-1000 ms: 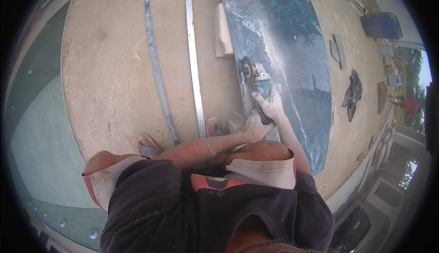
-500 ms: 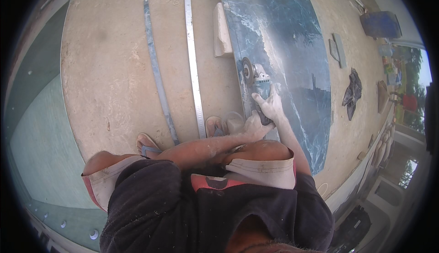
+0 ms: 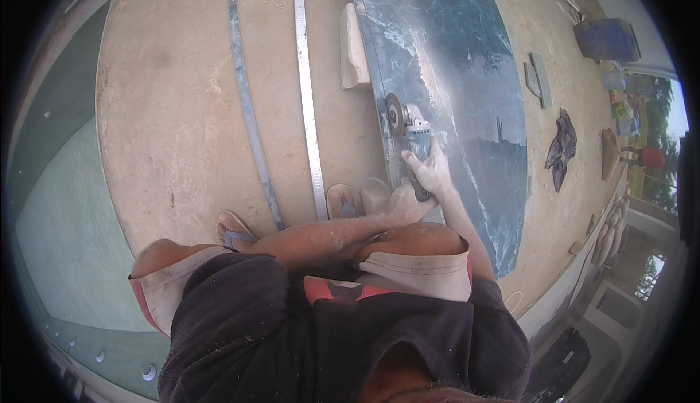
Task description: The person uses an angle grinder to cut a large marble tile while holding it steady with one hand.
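A blue slab with white veining (image 3: 474,97) lies before me, its left edge overhanging the floor. Both of my hands are on an angle grinder (image 3: 418,138) with a round disc (image 3: 395,114) close to that left edge. My right hand (image 3: 435,171) is wrapped round the grinder's body from the right side. Closer to me, my left hand (image 3: 407,202) grips the rear of its dark handle. Pale dust coats both hands and lies in a streak on the slab ahead of the tool. Whether the disc touches the slab is hard to make out.
A pale block (image 3: 354,53) supports the slab's left side. On the floor to the left lie a long metal straightedge (image 3: 308,90) and a narrow blue strip (image 3: 251,119). Black plastic (image 3: 562,148), cut offcuts (image 3: 539,81) and a blue container (image 3: 607,39) are at right. A person in red (image 3: 651,158) stands far off.
My hands and the grinder stay in nearly the same place along the slab's edge. The distant person in red has shifted slightly.
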`<state>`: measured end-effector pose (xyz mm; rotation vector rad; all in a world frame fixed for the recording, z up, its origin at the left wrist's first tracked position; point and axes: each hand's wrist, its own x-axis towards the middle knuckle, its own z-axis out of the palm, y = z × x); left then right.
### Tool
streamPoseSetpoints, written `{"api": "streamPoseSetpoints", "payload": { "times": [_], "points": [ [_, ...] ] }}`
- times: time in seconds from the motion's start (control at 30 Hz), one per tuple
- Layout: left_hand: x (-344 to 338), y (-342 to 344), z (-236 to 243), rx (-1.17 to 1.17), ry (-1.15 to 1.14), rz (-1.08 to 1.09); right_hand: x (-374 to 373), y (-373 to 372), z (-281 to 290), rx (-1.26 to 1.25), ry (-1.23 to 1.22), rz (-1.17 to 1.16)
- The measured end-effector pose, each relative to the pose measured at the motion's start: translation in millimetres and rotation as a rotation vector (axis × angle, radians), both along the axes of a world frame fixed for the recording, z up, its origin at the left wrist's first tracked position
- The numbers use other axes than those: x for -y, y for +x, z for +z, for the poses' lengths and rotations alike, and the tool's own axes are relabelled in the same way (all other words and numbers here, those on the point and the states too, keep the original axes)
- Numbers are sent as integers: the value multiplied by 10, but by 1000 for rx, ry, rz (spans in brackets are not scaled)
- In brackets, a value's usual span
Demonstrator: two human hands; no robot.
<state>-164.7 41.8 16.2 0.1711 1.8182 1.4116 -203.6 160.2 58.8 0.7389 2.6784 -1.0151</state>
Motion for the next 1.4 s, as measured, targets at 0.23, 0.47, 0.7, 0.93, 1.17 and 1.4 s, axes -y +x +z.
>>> {"api": "streamPoseSetpoints", "payload": {
  "times": [0.23, 0.47, 0.7, 0.93, 1.17, 1.4],
  "points": [
    [29, 21, 154, 28, -6, -26, -11, 76, 32, -3, -12, -32],
    [-105, -159, 198, -146, 163, 27, -33, -132, 413, -36, 23, -66],
    [-191, -555, 901, -178, 255, 27, -275, -442, 1000, -69, -19, -114],
    [-187, -619, 2122, -151, 392, 285, -150, -676, 2252, -107, -175, -154],
    [42, -288, 3698, -41, 254, 145, -13, -267, 3642, -126, -367, -229],
    [332, 631, 4549, -224, 377, 91, 280, 787, 4629, -123, -346, -343]
  ]
}}
